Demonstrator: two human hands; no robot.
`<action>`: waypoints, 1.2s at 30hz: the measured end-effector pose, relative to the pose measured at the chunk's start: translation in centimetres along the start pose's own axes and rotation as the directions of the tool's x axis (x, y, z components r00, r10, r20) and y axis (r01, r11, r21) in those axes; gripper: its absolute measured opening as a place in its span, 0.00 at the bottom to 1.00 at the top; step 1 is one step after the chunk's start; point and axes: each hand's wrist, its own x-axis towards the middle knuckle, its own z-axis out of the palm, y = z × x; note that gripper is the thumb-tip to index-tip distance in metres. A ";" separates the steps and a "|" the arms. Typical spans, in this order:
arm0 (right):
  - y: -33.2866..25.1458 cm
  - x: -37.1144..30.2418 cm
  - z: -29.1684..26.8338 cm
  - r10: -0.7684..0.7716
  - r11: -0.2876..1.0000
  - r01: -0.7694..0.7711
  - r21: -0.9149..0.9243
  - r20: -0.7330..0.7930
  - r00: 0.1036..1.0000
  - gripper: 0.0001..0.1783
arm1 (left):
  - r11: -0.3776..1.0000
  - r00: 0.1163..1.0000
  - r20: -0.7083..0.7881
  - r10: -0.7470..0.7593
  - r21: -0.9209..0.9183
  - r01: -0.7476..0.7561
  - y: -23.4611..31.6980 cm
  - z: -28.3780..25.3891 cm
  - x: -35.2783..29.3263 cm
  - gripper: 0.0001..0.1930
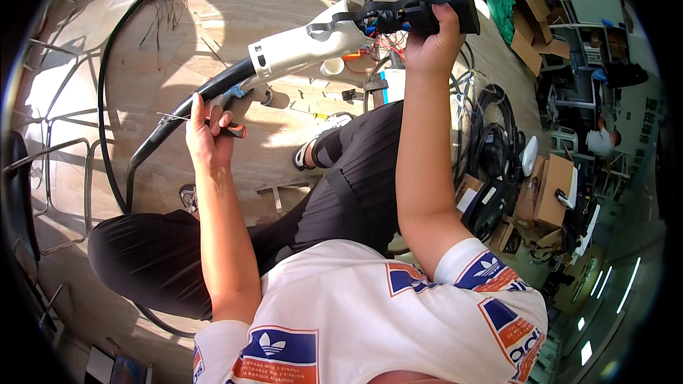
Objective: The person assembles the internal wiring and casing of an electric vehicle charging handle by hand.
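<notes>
An electric-car charging gun hangs slantwise across the upper middle, with a white handle shell (306, 46) and a black connector head (459, 8). My right hand (435, 43) is wrapped round the black head from below. Coloured wires (376, 23) show in the gap between head and shell. From the shell's lower end a thick black cable (167, 124) runs down to the left. My left hand (208, 131) rests against this cable, its fingers curled round a screwdriver (233, 129) with a red and black handle. The screwdriver's thin shaft points left, across the cable.
A white cup (331, 67), an orange-handled tool (354, 55) and a yellow-handled screwdriver (313, 113) are on the tiled floor. Coiled black cables (498, 128) and cardboard boxes (555, 188) stand to the right. Metal chair frames (67, 146) line the left; loose wire scraps (160, 18) lie far left.
</notes>
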 end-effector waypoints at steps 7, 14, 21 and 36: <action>-0.2 1.4 2.3 0.032 0.982 -0.034 0.187 0.013 0.999 0.13 | 0.992 0.967 -0.220 -0.127 -0.025 0.125 -3.5 -0.7 0.4 0.15; 1.4 1.2 2.4 0.121 0.992 -0.123 0.008 0.144 0.982 0.19 | 0.794 0.871 -0.393 -0.296 0.405 0.453 -4.9 -3.9 0.3 0.21; 4.9 0.4 2.6 0.203 0.968 -0.182 -0.174 0.111 0.973 0.25 | 0.044 0.891 0.453 -0.035 0.891 -0.452 -7.2 7.1 -0.7 0.12; 4.8 -0.2 5.1 0.143 0.739 -0.034 -0.673 0.108 0.984 0.25 | 0.407 0.881 0.395 0.259 0.783 -0.471 -9.8 11.5 4.2 0.13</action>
